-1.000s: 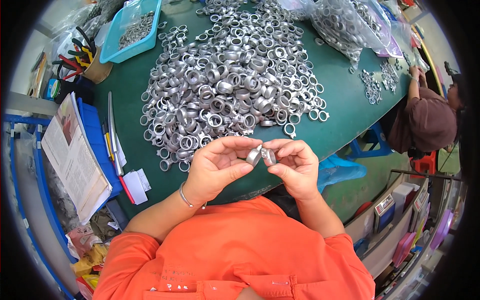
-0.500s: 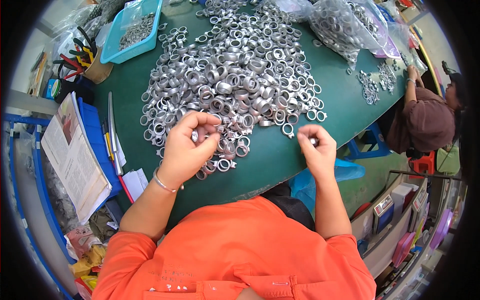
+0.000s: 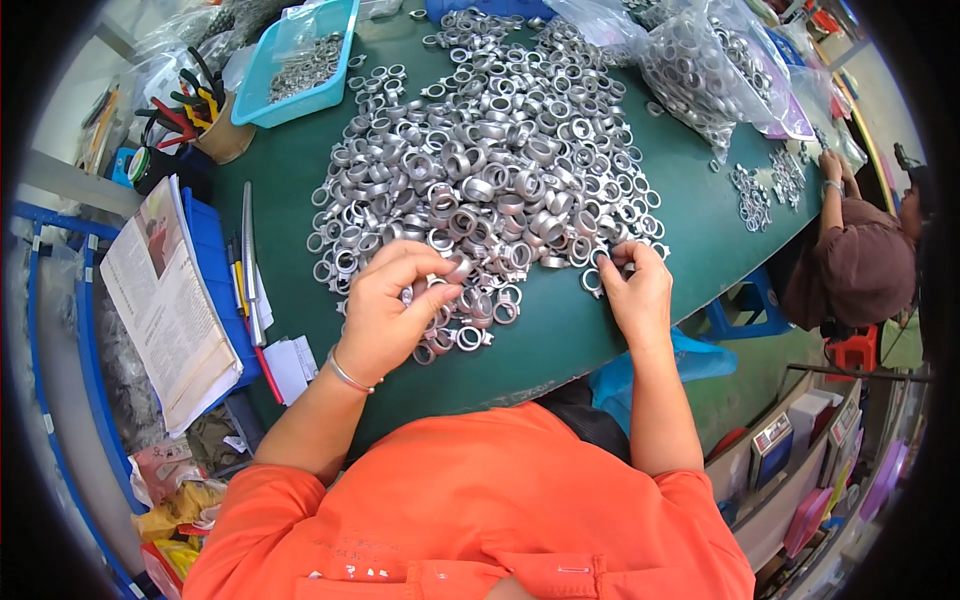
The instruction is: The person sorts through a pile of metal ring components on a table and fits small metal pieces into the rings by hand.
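A big heap of grey metal rings (image 3: 500, 170), each with a small lug on its rim, covers the middle of the green table (image 3: 290, 240). At the near left side of the heap, my left hand (image 3: 395, 305) pinches a metal ring (image 3: 459, 268) between thumb and index finger. Its other fingers curl inward, with something shiny partly showing under them. My right hand (image 3: 640, 290) is at the heap's near right edge, fingers bent and closed on a ring that they mostly hide. Just left of its thumb lies another ring (image 3: 592, 282).
A turquoise basket (image 3: 300, 108) and a tool holder (image 3: 226, 135) stand at the far left. Newspapers (image 3: 165, 310) lean beside a blue bin. Clear bags of rings (image 3: 700, 80) lie far right, near small loose parts (image 3: 752, 200). Another person (image 3: 850, 260) sits at the right.
My right hand has moved up and left to the heap's edge. My left hand now shows a ring at its fingertips. The whole view has shifted slightly.
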Demonstrator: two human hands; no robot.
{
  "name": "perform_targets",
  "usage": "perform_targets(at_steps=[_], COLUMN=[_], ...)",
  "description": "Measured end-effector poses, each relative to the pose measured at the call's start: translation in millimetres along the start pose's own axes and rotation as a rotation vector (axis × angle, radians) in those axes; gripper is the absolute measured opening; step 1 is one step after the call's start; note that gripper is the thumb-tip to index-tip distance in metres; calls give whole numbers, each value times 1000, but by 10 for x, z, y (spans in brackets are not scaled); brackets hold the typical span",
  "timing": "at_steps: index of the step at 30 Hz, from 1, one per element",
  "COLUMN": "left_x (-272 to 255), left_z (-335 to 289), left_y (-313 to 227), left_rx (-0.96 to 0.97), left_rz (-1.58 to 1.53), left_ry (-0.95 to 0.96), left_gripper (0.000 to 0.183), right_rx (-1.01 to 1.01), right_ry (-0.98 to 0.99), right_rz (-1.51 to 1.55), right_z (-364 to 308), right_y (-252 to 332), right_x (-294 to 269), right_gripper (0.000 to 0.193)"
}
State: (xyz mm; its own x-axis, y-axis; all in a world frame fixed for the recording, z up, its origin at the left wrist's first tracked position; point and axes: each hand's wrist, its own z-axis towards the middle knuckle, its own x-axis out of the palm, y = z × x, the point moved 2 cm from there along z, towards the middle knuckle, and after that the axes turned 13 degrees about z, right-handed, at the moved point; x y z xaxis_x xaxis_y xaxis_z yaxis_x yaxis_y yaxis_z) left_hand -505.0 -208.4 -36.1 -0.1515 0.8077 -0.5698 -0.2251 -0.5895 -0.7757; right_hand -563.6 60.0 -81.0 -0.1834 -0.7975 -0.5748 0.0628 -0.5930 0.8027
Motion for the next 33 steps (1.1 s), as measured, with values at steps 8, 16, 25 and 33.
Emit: perform_targets(at_steps=[8, 16, 25, 33], left_x=[13, 263, 310, 318], left_z=[-82, -251, -276, -317], left_y=[-51, 52, -71, -96], left_rx=[-10, -312, -166, -479], left_rz=[-159, -850, -627, -1082], left_ry=[-16, 182, 149, 302], left_gripper=[20, 12, 15, 17], right_rx=[-219, -565, -627, 458], right_ry=[-8, 159, 167, 626], right_rz=[-191, 400, 508, 1503], right_z=[11, -337, -434, -514], right_y=[138, 629, 704, 461], right_x=[-103, 47, 145, 209], right_gripper=[7, 14, 16, 24])
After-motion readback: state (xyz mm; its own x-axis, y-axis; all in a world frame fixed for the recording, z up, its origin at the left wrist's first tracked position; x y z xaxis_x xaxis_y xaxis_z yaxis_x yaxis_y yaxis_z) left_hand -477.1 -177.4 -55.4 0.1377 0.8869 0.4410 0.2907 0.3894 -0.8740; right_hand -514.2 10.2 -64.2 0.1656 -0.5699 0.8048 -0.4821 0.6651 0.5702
